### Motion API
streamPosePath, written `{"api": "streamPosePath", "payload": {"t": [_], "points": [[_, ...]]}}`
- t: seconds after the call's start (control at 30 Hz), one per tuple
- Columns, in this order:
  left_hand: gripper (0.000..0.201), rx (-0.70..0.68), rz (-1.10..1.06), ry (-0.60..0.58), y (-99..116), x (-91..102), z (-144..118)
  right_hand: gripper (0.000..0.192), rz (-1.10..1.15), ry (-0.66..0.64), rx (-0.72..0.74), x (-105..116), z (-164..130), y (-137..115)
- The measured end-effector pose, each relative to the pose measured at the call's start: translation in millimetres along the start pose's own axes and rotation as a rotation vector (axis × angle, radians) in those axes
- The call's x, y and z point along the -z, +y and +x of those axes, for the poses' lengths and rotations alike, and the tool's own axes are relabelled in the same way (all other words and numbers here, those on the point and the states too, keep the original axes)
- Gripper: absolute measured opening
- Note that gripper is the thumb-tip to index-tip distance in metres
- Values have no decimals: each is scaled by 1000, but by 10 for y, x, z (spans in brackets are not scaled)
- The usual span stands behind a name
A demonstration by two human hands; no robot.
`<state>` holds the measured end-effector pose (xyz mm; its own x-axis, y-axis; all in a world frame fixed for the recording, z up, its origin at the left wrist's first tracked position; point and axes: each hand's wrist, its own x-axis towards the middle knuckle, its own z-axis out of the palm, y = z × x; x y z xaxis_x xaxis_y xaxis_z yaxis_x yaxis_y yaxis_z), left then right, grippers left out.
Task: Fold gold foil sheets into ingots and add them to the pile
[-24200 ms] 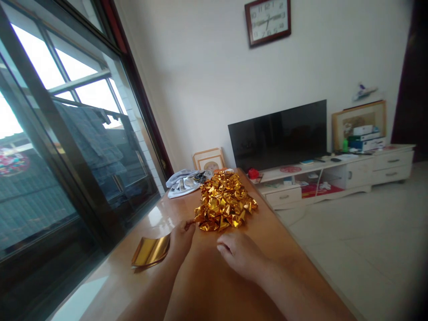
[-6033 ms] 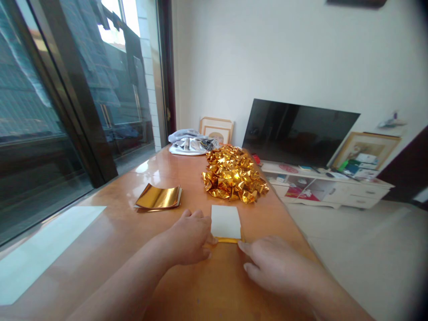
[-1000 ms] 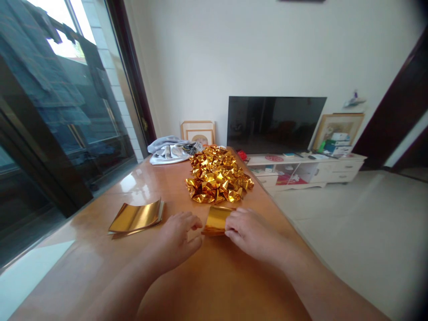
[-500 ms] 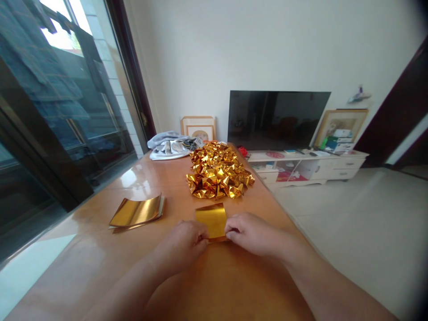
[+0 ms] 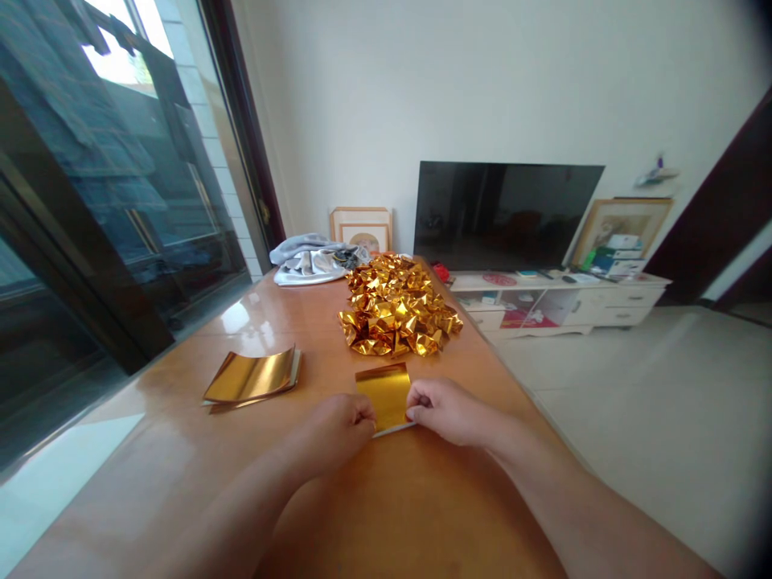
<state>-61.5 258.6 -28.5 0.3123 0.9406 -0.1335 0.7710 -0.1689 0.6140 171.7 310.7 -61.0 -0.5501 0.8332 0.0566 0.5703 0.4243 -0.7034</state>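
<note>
A sheet of gold foil paper (image 5: pixel 384 396) lies on the table between my hands, its shiny side up and a thin pale strip along its near edge. My left hand (image 5: pixel 345 422) is closed at the sheet's near left corner. At the near right corner my right hand (image 5: pixel 443 408) pinches the paper between thumb and fingers. Beyond the sheet spreads a heap of folded gold foil pieces (image 5: pixel 398 310). To the left rests a stack of flat gold foil sheets (image 5: pixel 253 378), slightly curled.
The glossy wooden table (image 5: pixel 416 515) ends on the right above the tiled floor. Grey and white cloth (image 5: pixel 314 261) is bundled at its far end. A television (image 5: pixel 507 217) stands on a low white cabinet (image 5: pixel 603 305). A glass door (image 5: pixel 121 185) is on the left.
The near edge of the foil sheet now shows a pale strip where a gold-brown edge was. Both hands have shifted slightly at its corners, and the view has turned a little.
</note>
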Motion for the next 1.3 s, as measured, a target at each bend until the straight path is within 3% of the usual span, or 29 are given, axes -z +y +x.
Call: {"api": "streamPosePath", "payload": {"t": [0.37, 1.13, 1.3], "points": [[18, 34, -80, -36, -30, 6, 18, 2, -27, -2, -59, 41, -31, -93], [12, 5, 93, 35, -50, -46, 17, 3, -126, 31, -55, -30, -6, -17], [16, -52, 156, 64, -62, -57, 16, 3, -114, 49, -65, -37, -6, -22]]}}
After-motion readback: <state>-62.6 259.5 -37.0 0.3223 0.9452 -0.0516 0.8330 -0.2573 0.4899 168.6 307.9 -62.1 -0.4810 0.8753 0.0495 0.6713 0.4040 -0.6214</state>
